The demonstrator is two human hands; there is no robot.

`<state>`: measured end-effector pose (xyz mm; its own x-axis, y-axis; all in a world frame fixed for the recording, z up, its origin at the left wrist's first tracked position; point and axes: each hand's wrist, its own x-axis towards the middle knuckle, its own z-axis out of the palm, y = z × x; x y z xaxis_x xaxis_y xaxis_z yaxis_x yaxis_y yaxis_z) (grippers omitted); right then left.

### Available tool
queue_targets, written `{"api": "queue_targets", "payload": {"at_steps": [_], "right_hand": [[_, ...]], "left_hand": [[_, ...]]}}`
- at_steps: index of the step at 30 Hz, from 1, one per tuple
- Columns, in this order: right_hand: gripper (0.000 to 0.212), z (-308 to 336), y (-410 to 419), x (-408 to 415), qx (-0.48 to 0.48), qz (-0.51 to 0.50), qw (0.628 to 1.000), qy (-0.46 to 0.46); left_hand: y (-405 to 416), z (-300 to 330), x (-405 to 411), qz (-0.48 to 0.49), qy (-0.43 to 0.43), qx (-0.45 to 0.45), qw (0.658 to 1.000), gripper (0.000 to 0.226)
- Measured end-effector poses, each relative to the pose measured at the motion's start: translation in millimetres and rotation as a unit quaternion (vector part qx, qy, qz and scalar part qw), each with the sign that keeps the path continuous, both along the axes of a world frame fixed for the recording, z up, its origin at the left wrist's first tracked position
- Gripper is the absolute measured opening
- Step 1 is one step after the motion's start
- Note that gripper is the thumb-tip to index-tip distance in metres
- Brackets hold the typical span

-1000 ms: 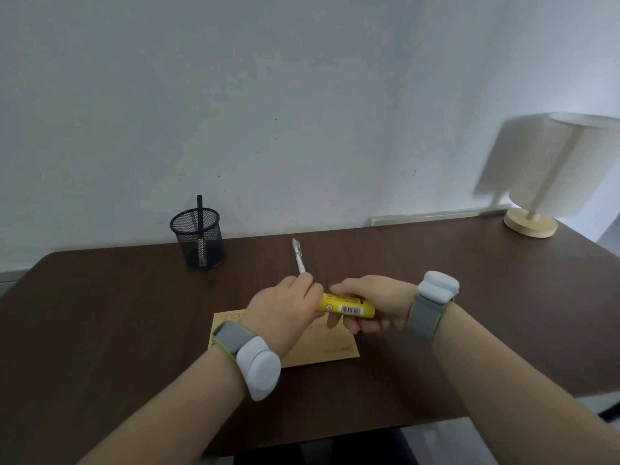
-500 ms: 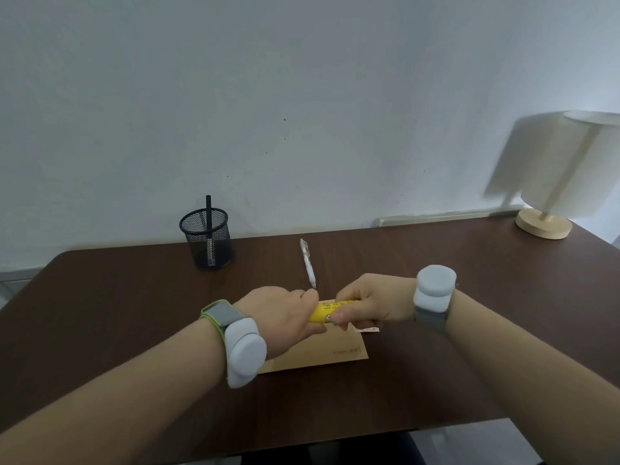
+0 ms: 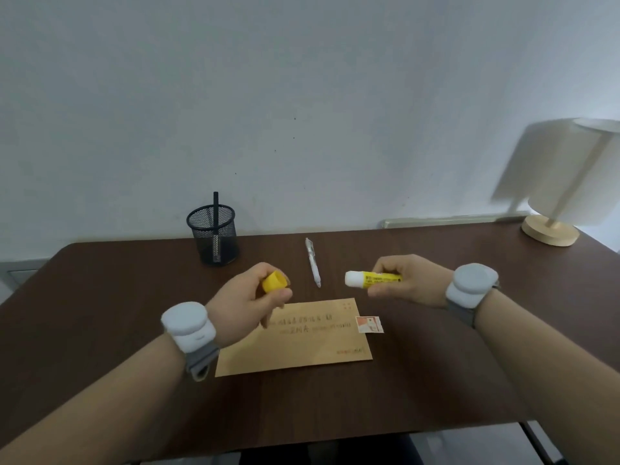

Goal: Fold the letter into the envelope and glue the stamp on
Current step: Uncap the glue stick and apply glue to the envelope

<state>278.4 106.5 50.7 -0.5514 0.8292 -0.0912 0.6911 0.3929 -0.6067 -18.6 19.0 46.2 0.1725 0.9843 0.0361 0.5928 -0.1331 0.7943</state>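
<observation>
A brown envelope (image 3: 302,344) lies flat on the dark wooden desk (image 3: 453,357), address side up. A small orange and white stamp (image 3: 369,324) rests at its upper right corner, partly on the desk. My right hand (image 3: 407,280) holds a yellow glue stick (image 3: 372,279) level above the desk, its white uncapped tip pointing left. My left hand (image 3: 248,305) hovers over the envelope's left part and pinches the yellow cap (image 3: 274,281). The two hands are apart, with a gap between cap and stick.
A white pen (image 3: 313,262) lies on the desk behind the envelope, between my hands. A black mesh pen holder (image 3: 214,234) with one black pen stands at the back left. A lamp with a wooden base (image 3: 550,231) stands at the back right.
Both hands were together on the closed glue stick. The cap has come off: my left hand moved left with it, my right hand moved right with the stick. The stamp and address are now uncovered.
</observation>
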Motion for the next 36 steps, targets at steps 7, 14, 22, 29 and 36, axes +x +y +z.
{"api": "queue_targets", "payload": {"at_steps": [7, 14, 22, 29, 36], "right_hand": [[0.021, -4, -16, -17, -0.027, -0.039, 0.999, -0.005], [0.023, -10, -33, -39, -0.045, -0.04, 0.997, 0.056], [0.035, -29, -45, -46, 0.073, -0.077, 0.975, 0.193], [0.041, -37, -53, -40, -0.025, -0.113, 0.932, 0.345], [0.029, -36, -60, -40, -0.141, -0.153, 0.856, 0.474]], "left_hand": [[4, -15, 29, 0.113, -0.268, -0.157, 0.944, 0.013], [4, -22, 67, 0.148, -0.501, -0.29, 0.802, 0.03], [-2, -26, 107, 0.215, -0.646, -0.274, 0.679, 0.018], [-9, -29, 117, 0.242, -0.658, -0.193, 0.686, 0.019], [-14, -33, 115, 0.235, -0.637, -0.138, 0.721, 0.018]]}}
